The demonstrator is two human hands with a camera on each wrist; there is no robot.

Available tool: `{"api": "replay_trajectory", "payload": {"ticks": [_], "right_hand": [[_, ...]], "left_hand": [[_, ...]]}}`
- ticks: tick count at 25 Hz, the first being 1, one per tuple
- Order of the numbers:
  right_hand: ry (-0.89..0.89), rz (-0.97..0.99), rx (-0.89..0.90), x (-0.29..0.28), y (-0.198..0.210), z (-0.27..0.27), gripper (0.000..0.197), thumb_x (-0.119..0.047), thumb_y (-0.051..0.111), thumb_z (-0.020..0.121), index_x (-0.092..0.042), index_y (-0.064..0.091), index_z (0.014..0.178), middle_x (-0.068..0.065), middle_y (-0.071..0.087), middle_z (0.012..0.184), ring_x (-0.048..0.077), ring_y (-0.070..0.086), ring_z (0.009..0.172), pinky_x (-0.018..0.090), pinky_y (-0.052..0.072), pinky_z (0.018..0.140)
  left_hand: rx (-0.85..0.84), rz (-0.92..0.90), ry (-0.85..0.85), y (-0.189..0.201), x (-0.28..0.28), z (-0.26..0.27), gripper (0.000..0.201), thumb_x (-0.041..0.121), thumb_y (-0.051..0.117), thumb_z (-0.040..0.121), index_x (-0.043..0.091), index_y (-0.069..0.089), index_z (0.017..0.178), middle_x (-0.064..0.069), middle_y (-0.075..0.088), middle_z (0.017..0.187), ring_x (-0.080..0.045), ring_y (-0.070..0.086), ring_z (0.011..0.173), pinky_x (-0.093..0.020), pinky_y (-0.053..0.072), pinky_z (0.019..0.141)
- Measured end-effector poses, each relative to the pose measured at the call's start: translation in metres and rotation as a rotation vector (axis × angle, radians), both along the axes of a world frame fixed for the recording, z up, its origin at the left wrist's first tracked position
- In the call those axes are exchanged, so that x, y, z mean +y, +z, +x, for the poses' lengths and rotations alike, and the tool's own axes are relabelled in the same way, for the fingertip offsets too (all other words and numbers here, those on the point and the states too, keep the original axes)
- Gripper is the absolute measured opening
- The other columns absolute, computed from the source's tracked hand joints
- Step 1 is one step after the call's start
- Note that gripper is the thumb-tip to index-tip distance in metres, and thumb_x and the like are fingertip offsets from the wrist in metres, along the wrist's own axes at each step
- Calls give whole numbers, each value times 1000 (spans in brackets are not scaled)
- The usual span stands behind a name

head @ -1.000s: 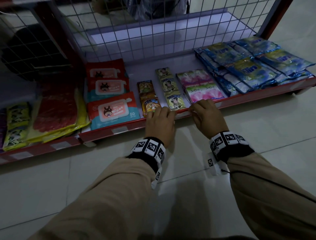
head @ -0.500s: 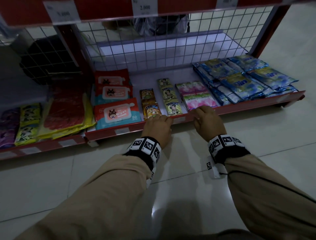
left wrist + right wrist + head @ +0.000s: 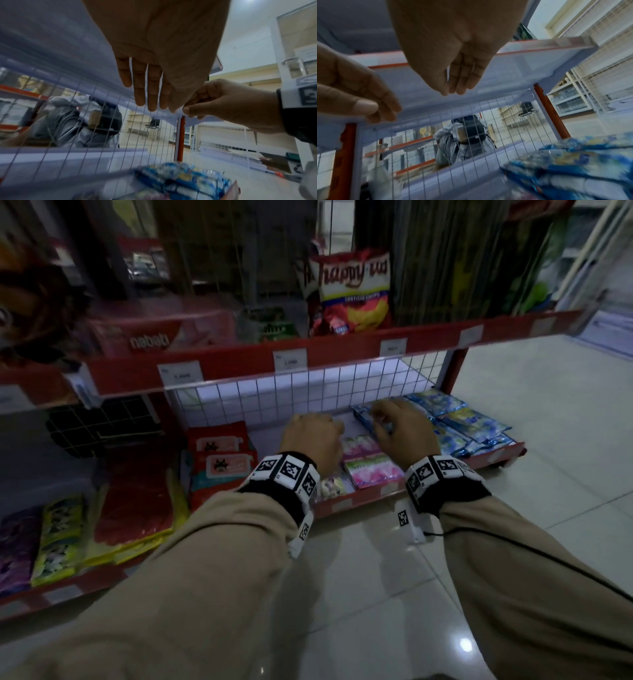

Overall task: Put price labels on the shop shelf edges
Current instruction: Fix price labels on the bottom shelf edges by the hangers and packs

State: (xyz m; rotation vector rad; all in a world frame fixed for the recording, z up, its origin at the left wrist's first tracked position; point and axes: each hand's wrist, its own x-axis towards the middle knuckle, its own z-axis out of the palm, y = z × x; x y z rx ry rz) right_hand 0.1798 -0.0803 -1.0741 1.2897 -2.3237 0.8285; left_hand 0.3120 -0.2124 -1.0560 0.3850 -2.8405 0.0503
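My left hand (image 3: 310,436) hovers over the bottom shelf's goods with straight fingers (image 3: 150,102) and holds nothing. My right hand (image 3: 404,428) is beside it over the blue packets, its thumb tip against curled fingertips (image 3: 188,108). I cannot tell whether a label sits in that pinch (image 3: 448,92). Below both wrists, the bottom shelf's red front edge (image 3: 363,498) carries pale labels (image 3: 342,504). The upper shelf's red edge (image 3: 239,366) carries white price labels (image 3: 290,361).
Red wet-wipe packs (image 3: 219,446), pink packets (image 3: 373,472) and blue packets (image 3: 469,426) lie on the bottom shelf before a white wire grid (image 3: 308,395). A chips bag (image 3: 349,289) stands above. Another person (image 3: 77,121) is behind the grid. Tiled floor (image 3: 531,440) lies to the right.
Both hands have lifted off the bottom shelf's front edge and moved forward over the goods. The head view has tilted up, bringing the upper shelf into sight.
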Motion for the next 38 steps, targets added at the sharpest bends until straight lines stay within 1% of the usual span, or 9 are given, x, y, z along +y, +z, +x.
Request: {"api": "replay_trajectory", "payload": {"ticks": [5,12,16,19,22,26,31,34,38], "right_hand": [[-63,-140,56,-17,76,10,16,-13,60,88,-9,64,103,8,64,91,23,60,82,36,49,70],[-202,-110,23,-18,103,27,15,-14,63,86,-13,65,101,5,65,91,20,60,79,29,45,68],[-264,-89,28,-7,105,24,16,-15,62,86,-14,64,102,5,65,93,21,61,81,33,47,71],[-281,-80,43,4,100,9,17,-15,63,86,-13,64,102,6,65,93,24,60,83,32,45,70],[-306,-59,57,12,92,-16,19,-16,63,86,-11,63,104,9,62,99,29,57,92,33,43,71],[-249,-45,173,12,84,-53,27,-17,63,85,-7,61,110,14,57,108,33,50,103,37,43,76],[-106,-246,315,10,69,-92,24,-9,66,79,-7,64,103,13,60,99,34,55,91,39,48,71],[-10,-288,383,13,65,-108,29,-11,65,80,-8,65,108,12,62,98,32,56,88,38,48,72],[45,-268,397,14,69,-117,29,-21,64,79,-7,64,105,14,57,95,33,53,85,42,45,69]], "left_hand": [[174,-48,-106,78,-21,2,31,36,50,92,22,59,119,-2,61,116,-27,53,108,-39,38,93],[200,-77,-198,109,-31,10,32,39,51,92,22,59,117,-2,59,116,-25,50,111,-39,38,94],[231,-119,-207,110,-33,2,33,40,51,92,19,57,117,-3,56,116,-26,48,109,-38,40,88],[253,-123,-210,100,-27,-10,35,41,52,91,19,56,119,-3,54,120,-26,44,112,-39,38,91],[265,-141,-182,91,-17,-29,37,42,53,91,18,55,120,-4,50,123,-26,39,116,-40,36,95],[349,-217,-89,80,-4,-55,36,39,58,86,20,54,116,-2,48,120,-26,39,111,-38,35,88],[433,-319,110,69,12,-85,41,19,73,69,21,57,106,-4,53,106,-28,45,94,-38,38,74],[463,-356,170,60,16,-93,41,19,67,72,20,55,111,-6,53,108,-31,42,96,-41,38,77],[456,-322,239,59,26,-96,38,25,60,76,18,54,113,-9,52,108,-34,46,99,-43,38,80]]}}
